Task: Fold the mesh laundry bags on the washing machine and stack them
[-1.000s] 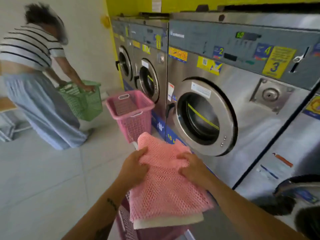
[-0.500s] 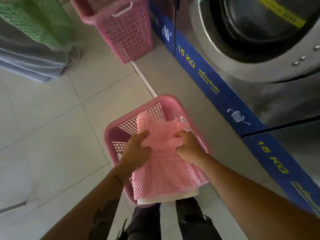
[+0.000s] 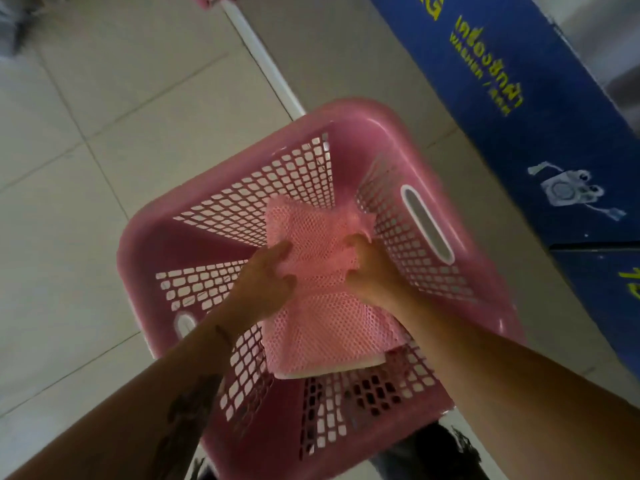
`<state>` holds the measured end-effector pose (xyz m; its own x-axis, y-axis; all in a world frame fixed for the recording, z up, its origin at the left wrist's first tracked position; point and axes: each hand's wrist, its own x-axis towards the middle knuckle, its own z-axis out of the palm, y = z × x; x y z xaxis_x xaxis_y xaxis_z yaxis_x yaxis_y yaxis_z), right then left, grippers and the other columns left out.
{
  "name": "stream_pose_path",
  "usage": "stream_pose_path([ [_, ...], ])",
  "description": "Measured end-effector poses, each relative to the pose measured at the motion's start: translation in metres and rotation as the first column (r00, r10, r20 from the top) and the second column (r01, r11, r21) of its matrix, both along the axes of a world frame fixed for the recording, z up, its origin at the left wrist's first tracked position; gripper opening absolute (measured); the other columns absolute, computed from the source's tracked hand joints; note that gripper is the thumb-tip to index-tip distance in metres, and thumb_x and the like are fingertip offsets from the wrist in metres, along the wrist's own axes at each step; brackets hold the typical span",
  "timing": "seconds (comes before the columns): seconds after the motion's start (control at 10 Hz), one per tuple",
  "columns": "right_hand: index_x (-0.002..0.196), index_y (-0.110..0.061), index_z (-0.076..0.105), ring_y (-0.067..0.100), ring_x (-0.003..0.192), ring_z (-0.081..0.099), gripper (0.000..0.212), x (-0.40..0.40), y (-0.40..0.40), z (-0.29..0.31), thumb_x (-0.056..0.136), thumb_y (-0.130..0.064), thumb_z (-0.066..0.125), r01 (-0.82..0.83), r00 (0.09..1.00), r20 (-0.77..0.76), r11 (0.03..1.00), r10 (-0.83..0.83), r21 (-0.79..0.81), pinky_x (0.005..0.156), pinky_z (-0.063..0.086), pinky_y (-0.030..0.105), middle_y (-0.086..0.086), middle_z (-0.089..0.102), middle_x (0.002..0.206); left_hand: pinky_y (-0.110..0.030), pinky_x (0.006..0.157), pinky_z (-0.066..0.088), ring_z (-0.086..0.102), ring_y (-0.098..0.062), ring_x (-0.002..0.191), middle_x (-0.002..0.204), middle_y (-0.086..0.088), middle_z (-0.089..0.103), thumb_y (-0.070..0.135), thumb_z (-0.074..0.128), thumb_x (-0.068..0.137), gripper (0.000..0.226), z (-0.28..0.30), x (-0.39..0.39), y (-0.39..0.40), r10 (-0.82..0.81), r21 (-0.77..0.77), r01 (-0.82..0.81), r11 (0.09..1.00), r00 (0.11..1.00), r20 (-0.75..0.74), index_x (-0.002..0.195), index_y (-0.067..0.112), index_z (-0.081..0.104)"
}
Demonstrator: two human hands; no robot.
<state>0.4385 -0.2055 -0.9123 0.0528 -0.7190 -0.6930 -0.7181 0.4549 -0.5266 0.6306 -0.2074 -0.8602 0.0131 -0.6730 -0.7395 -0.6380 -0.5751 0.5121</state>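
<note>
Reaching down from the near edge, two bare forearms meet over one pink basket [image 3: 221, 216] on the tiled floor [image 3: 104, 133]. One folded stack [image 3: 325, 327] of mesh laundry bags hangs inside it, pink mesh over a white layer; how many bags it holds I cannot tell. The left hand [image 3: 266, 282] and right hand [image 3: 370, 268] each pinch bunched mesh, likely to keep the folds together while lowering. Farther right runs one blue machine base [image 3: 519, 98].
</note>
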Motion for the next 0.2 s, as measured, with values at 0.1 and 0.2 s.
stream_pose_path([
  [0.1, 0.148, -0.026, 0.030, 0.032, 0.124, 0.050, 0.082, -0.0060, -0.0068, -0.0335, 0.075, -0.004, 0.059, -0.033, 0.999, -0.006, 0.998, 0.034, 0.058, 0.067, 0.049, 0.020, 0.016, 0.032, 0.149, -0.026, 0.089, 0.043, 0.046, -0.021, 0.126, 0.134, 0.007, 0.041, 0.006, 0.056, 0.092, 0.055, -0.0266, 0.0007, -0.0042, -0.062, 0.086, 0.063, 0.994, 0.998, -0.008, 0.144, 0.015, 0.042],
  [0.2, 0.148, -0.023, 0.033, 0.028, 0.116, 0.056, 0.080, -0.0106, -0.0084, -0.0360, 0.074, -0.006, 0.058, -0.021, 0.999, -0.035, 0.997, 0.023, 0.071, 0.066, 0.047, 0.022, 0.015, 0.040, 0.146, -0.024, 0.074, 0.049, 0.060, -0.025, 0.109, 0.132, 0.000, 0.052, 0.006, 0.058, 0.090, 0.048, -0.0314, 0.0013, -0.0017, -0.077, 0.087, 0.074, 0.993, 0.996, 0.036, 0.137, 0.013, 0.050],
])
